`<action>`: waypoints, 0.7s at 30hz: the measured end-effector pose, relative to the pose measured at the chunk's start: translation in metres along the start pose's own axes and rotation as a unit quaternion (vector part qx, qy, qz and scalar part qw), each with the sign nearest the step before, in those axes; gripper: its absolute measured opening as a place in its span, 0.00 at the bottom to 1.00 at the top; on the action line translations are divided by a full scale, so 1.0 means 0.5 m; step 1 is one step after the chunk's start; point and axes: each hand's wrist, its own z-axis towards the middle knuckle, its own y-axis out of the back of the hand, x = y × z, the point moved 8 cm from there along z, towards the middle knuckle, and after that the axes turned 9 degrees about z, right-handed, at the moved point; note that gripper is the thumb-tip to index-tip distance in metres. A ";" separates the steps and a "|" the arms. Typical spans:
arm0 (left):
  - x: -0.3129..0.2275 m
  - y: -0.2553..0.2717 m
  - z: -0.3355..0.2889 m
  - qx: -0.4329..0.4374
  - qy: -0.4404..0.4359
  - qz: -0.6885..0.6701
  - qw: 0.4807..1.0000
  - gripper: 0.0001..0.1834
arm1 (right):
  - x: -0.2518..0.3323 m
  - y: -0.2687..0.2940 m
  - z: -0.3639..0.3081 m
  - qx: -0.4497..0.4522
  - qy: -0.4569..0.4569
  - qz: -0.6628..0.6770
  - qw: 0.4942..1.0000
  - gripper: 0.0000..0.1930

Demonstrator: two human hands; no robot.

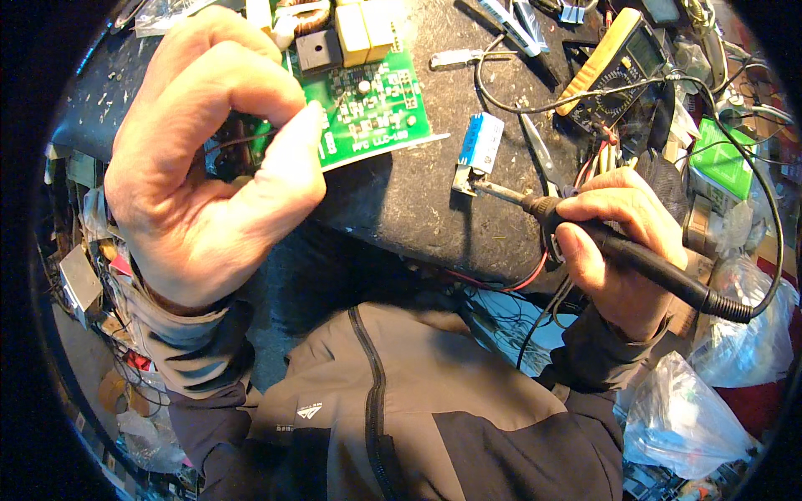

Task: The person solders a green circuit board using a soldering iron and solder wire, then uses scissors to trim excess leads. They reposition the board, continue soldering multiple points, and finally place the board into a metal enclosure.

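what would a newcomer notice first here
Probably the bright green board at top, held in the left hand. Next, the soldering iron in the right hand, its tip by a small blue block on the dark bench. Then the yellow-edged meter, upper right.

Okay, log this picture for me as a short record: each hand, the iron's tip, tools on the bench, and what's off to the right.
Left hand: holding green circuit board
Right hand: holding black-handled soldering iron
Iron tip: at the lower end of a small blue-and-white block; contact unclear
Tools: multimeter with orange-yellow edge; screwdriver
Right side: green box; clear plastic bags
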 end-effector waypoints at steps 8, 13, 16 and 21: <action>0.004 0.009 0.012 0.029 -0.018 -0.040 0.999 0.06 | -0.014 0.096 -0.041 -0.236 0.065 0.154 0.957 0.15; 0.004 0.009 0.015 0.030 -0.018 -0.021 0.999 0.06 | -0.055 0.071 -0.052 -0.285 0.063 0.253 0.922 0.19; -0.001 0.009 0.021 0.024 -0.030 0.006 0.999 0.06 | -0.049 0.039 -0.029 -0.228 0.073 0.230 0.943 0.18; -0.004 0.004 0.027 0.024 -0.022 0.017 0.999 0.06 | -0.048 0.011 0.001 -0.232 0.065 0.243 0.940 0.18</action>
